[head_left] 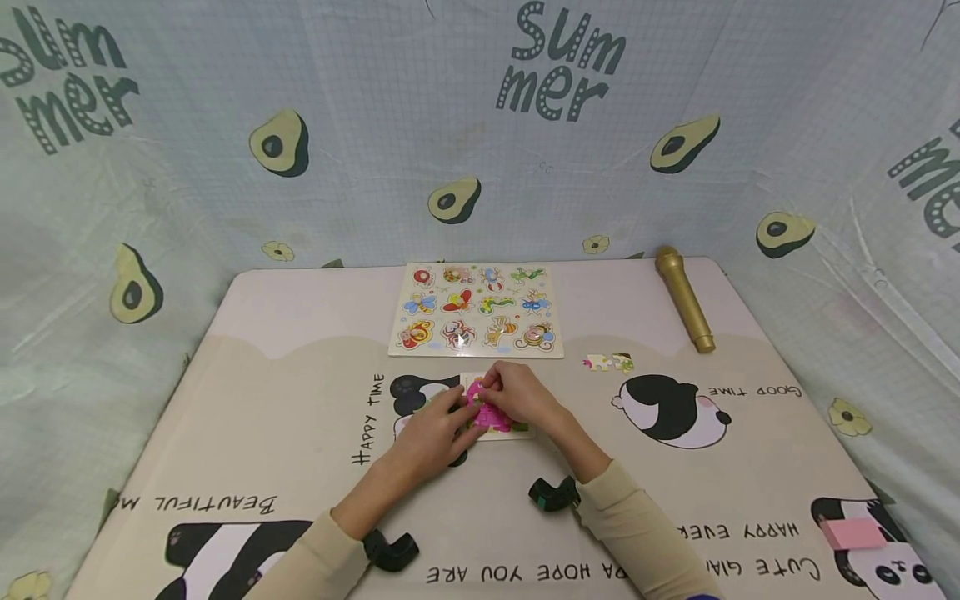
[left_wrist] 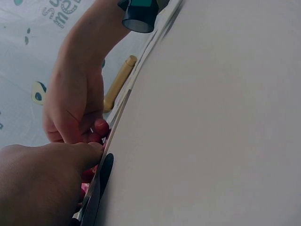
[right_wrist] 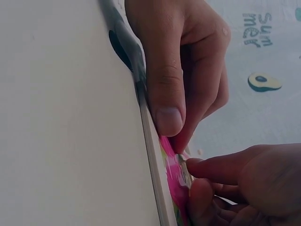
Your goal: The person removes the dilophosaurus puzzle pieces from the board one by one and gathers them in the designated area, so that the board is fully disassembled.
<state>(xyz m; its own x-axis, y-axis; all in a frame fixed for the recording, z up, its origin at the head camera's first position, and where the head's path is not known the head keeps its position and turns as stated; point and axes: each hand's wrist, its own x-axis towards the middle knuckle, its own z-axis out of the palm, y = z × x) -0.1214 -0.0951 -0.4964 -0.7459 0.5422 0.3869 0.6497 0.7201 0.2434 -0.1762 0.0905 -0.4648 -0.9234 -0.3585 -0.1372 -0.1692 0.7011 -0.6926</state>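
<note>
A small jigsaw puzzle with a pink picture and a pale border lies in front of me, partly covered by both hands. My left hand reaches in from the left, its extended fingers touching the puzzle's pink area. In the right wrist view the left thumb rests right at the board's edge. From the right, my right hand bends over the puzzle, index finger and thumb pinching a small puzzle piece close over the pink surface. Its fingers mostly hide that piece.
Behind the puzzle lies a wooden insect picture board. A few loose puzzle pieces are to its front right. A gold microphone-shaped object lies at the back right, and a pink block near the right front. Printed cloth walls surround the table.
</note>
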